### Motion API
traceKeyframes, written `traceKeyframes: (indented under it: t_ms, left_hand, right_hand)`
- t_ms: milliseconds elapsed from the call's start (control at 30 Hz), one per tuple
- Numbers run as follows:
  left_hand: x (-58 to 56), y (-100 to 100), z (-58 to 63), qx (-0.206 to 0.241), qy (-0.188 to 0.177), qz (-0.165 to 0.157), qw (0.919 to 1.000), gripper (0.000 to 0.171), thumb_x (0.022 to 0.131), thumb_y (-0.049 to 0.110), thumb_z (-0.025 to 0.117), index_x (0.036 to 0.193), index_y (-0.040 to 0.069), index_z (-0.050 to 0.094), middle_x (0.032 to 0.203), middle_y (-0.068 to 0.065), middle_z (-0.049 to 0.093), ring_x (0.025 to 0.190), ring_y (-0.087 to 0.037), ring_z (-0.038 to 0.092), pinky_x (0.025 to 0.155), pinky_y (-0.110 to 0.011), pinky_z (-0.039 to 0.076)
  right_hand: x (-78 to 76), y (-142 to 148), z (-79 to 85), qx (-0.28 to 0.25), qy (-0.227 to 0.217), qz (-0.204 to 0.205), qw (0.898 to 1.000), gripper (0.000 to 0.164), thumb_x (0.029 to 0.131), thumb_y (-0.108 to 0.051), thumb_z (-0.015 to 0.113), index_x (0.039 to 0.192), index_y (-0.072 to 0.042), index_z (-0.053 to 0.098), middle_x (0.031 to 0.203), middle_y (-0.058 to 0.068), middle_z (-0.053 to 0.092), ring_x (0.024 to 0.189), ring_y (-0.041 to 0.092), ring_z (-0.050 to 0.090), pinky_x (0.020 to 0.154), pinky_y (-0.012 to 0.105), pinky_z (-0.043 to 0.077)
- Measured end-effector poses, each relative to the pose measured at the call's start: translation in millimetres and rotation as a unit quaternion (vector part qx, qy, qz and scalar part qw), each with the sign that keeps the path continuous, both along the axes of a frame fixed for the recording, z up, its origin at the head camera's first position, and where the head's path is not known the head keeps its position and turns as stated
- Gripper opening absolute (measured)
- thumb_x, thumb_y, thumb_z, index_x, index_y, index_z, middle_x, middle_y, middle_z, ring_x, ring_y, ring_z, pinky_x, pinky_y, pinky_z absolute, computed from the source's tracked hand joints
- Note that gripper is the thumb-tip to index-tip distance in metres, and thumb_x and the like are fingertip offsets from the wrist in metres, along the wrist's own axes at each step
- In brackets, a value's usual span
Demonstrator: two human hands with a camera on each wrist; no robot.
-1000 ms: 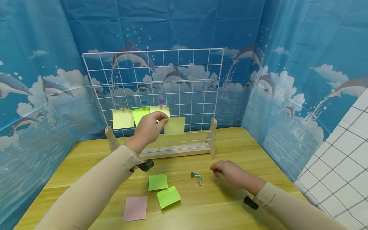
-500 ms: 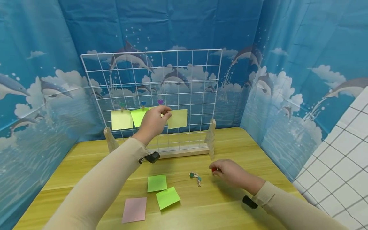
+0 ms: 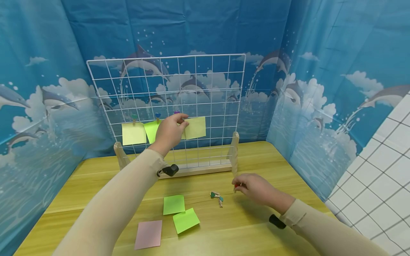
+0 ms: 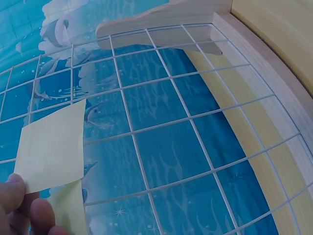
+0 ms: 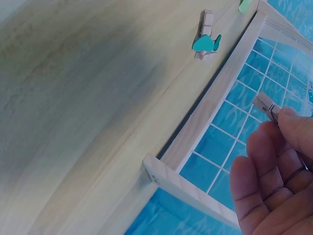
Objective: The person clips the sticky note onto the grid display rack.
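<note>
My left hand (image 3: 169,131) pinches a pale yellow sticky note (image 3: 195,127) by its left edge, holding it up against the white wire grid (image 3: 221,106). In the left wrist view the note (image 4: 54,147) stands near the wires, with part of another yellow note (image 4: 71,208) below it. My right hand (image 3: 256,188) is above the table, pinching a small wooden clothespin (image 5: 266,105) with a red decoration. On the grid hang a pale yellow note (image 3: 133,134) and a green note (image 3: 151,131), each under a heart-topped clothespin. A third, purple-topped clothespin (image 3: 177,112) is partly behind my left hand.
On the wooden table (image 3: 256,231) lie two green notes (image 3: 174,204) and a pink note (image 3: 148,234). Teal-topped clothespins (image 3: 217,197) lie left of my right hand. Wooden feet (image 3: 235,153) support the grid, with a dolphin-print curtain (image 3: 205,28) behind.
My left hand has raised the yellow note and brought it up to the grid, right of the hanging notes. My right hand has stayed nearly in place, lifting slightly with the clothespin.
</note>
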State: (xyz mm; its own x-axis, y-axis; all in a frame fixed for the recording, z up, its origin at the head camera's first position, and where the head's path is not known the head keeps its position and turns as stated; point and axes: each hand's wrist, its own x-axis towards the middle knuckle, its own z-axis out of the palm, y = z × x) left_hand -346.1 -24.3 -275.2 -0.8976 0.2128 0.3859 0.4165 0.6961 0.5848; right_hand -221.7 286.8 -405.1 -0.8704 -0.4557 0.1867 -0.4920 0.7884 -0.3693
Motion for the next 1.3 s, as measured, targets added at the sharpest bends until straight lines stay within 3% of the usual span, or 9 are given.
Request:
traceKeyframes:
  t_ms: [433, 967, 1200, 1300]
  left_hand:
    - [-7.4, 4.6, -0.9, 0.002, -0.007, 0.004, 1.0000, 0.040, 0.111, 0.036, 0.055, 0.149, 0.025, 0.061, 0.130, -0.001, 0.071, 0.087, -0.019, 0.065, 0.067, -0.035, 0.046]
    - [-12.6, 10.0, 1.7, -0.009, -0.010, 0.021, 0.9997, 0.040, 0.111, 0.035, 0.055, 0.150, 0.026, 0.061, 0.135, -0.001, 0.072, 0.064, -0.023, 0.053, 0.055, -0.033, 0.041]
    - [-11.4, 11.7, 2.8, -0.011, -0.007, 0.031, 0.9994, 0.038, 0.111, 0.036, 0.055, 0.146, 0.024, 0.066, 0.139, -0.001, 0.071, 0.083, -0.020, 0.062, 0.064, -0.035, 0.045]
    - [-11.7, 12.6, 2.6, -0.017, 0.002, 0.037, 0.9992, 0.037, 0.111, 0.035, 0.056, 0.143, 0.023, 0.068, 0.136, -0.001, 0.073, 0.084, -0.021, 0.063, 0.067, -0.035, 0.046]
  right_hand:
    - [-1.0, -0.6, 4.1, 0.005, 0.000, 0.011, 1.000, 0.010, 0.100, -0.011, 0.072, 0.109, -0.014, 0.077, 0.099, -0.007, 0.075, 0.085, 0.005, 0.068, 0.072, 0.025, 0.057]
    - [0.8, -3.8, 4.3, 0.002, 0.002, 0.018, 1.000, 0.012, 0.100, -0.010, 0.072, 0.109, -0.015, 0.077, 0.099, -0.007, 0.075, 0.086, 0.006, 0.068, 0.072, 0.025, 0.057]
    - [-0.7, -4.7, 3.9, 0.000, 0.007, 0.020, 1.000, 0.010, 0.100, -0.011, 0.072, 0.107, -0.016, 0.076, 0.098, -0.008, 0.075, 0.085, 0.004, 0.068, 0.072, 0.025, 0.057]
    - [-1.6, -7.0, 6.1, -0.002, 0.013, 0.015, 1.000, 0.009, 0.100, -0.011, 0.072, 0.106, -0.016, 0.076, 0.098, -0.007, 0.076, 0.085, 0.006, 0.069, 0.073, 0.026, 0.058]
